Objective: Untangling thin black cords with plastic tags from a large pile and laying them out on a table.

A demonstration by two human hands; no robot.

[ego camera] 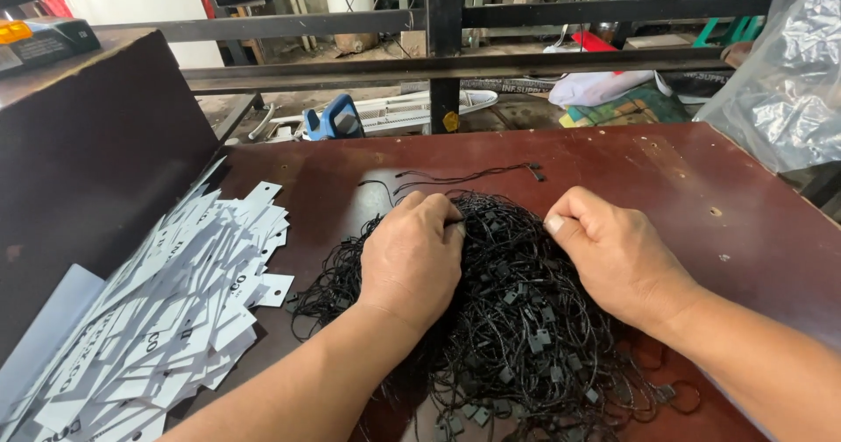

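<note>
At lower left lies a heap of white paper tags (166,319); centre frame, the left hand (412,258) and right hand (613,254) pinch strands at the top of a tangled pile of black string loops (517,319) on the brown table (683,170); tugging may knot loops or drag extras out

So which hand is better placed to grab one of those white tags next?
Probably the left hand: it rests on the black string pile on the side nearest the white tags. The right hand sits farther away.
</note>
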